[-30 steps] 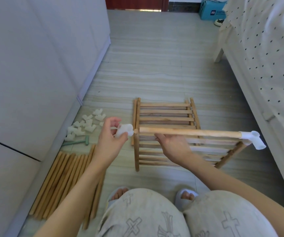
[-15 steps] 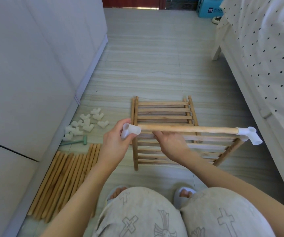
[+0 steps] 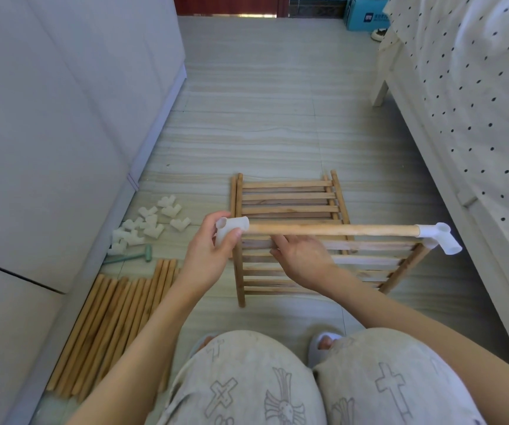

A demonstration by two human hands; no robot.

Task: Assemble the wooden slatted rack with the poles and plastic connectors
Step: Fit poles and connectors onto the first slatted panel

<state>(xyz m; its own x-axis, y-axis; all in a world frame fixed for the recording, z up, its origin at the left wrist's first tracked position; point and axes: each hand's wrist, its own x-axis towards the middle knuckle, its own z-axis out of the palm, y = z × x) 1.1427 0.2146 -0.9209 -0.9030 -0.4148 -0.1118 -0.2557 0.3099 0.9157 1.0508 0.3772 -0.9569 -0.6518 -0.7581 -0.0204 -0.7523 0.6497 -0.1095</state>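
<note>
1. Left hand (image 3: 209, 256) wrapped round the white connector (image 3: 231, 230) capping the near-left end of the pole (image 3: 333, 230), thumb on its front.
2. Right hand (image 3: 300, 260) curled under the pole near that same end, fingers mostly hidden; looks like a loose supporting grip.
3. Pole held level above the slatted panels (image 3: 290, 204) lying on the floor (image 3: 262, 118); second connector (image 3: 440, 237) already on the far end.
4. Probably light, stiff, smooth wood; best gripped close to the joint. Plastic likely a tight push fit, so push straight on.
5. Spare connectors (image 3: 152, 223), mallet (image 3: 130, 257) and spare poles (image 3: 115, 320) left of the panels.
</note>
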